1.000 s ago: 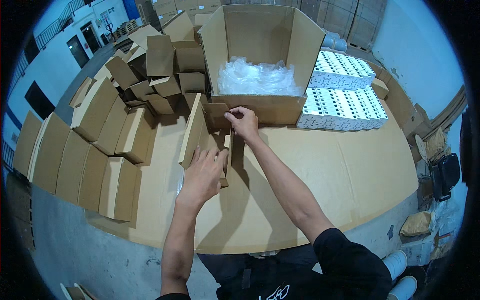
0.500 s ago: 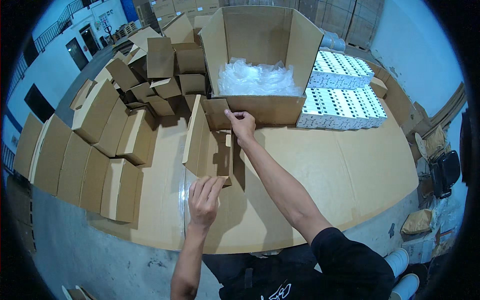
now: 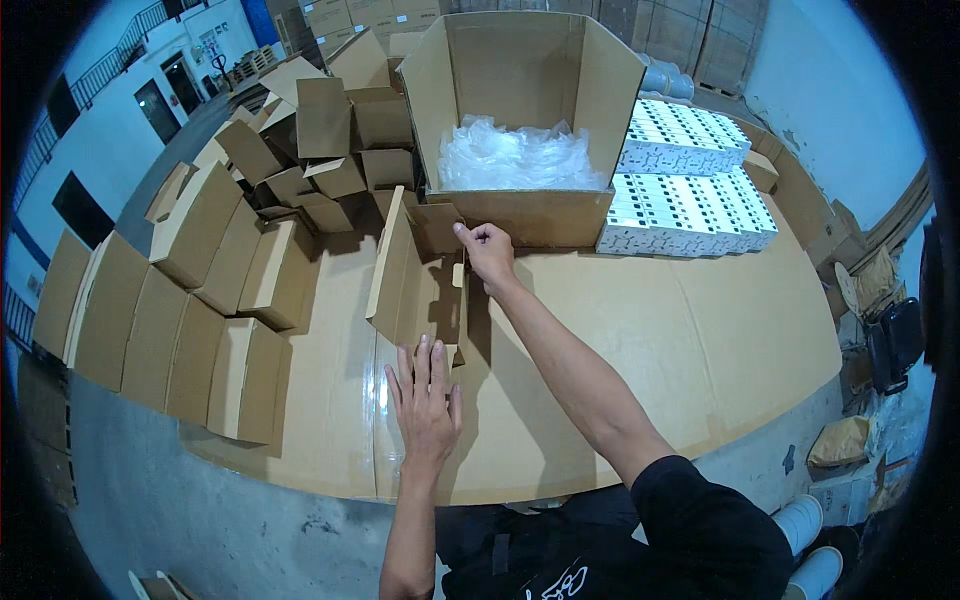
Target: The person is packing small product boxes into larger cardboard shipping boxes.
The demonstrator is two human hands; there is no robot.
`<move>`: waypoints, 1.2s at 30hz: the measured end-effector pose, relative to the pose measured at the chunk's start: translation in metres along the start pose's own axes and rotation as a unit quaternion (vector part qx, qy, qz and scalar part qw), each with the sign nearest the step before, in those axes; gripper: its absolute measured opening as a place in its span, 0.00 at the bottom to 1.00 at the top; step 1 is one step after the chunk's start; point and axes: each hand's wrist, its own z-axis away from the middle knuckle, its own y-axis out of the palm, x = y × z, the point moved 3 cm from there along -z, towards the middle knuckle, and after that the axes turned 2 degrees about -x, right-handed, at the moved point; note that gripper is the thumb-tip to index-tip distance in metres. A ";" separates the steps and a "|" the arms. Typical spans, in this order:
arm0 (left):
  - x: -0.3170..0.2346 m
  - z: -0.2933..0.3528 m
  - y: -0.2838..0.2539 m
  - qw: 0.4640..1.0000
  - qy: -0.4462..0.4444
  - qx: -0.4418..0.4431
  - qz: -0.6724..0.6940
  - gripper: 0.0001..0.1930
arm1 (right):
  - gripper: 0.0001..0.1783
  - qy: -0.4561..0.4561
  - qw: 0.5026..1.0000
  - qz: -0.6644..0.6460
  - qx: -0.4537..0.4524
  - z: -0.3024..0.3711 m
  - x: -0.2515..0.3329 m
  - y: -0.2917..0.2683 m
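Note:
A narrow brown cardboard box (image 3: 392, 278) stands on the table in front of me, its top open and one long lid panel raised on the left. With thumb and fingertips, my right hand (image 3: 489, 256) grips the upright flap (image 3: 436, 228) at the box's far end. My left hand (image 3: 428, 408) lies at the near end, fingers stretched out and spread, the fingertips against the near wall. Part of that near wall is hidden behind the fingers. Inside, the box shows only bare cardboard and shadow.
Behind stands a large open carton (image 3: 530, 216) holding clear plastic bags (image 3: 515, 155). White patterned small boxes (image 3: 690, 215) are stacked to its right. Several closed brown boxes (image 3: 245, 380) line the table's left, with a heap of open boxes (image 3: 325, 115) behind. Cardboard covers the table (image 3: 620, 330).
My left hand has opened from a closed grip at the box's near corner to spread fingers against its near end. The right hand keeps its hold on the far flap.

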 end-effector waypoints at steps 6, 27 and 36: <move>0.011 -0.012 0.009 0.999 -0.018 -0.012 0.034 0.30 | 0.25 0.015 0.999 -0.023 0.027 -0.006 0.000 0.006; -0.073 -0.054 0.096 0.976 0.142 0.095 0.138 0.22 | 0.10 -0.244 0.949 0.110 0.164 0.061 0.003 -0.196; -0.080 -0.123 0.144 0.975 0.117 0.119 0.148 0.17 | 0.08 -0.252 0.939 0.193 0.132 0.050 0.014 -0.313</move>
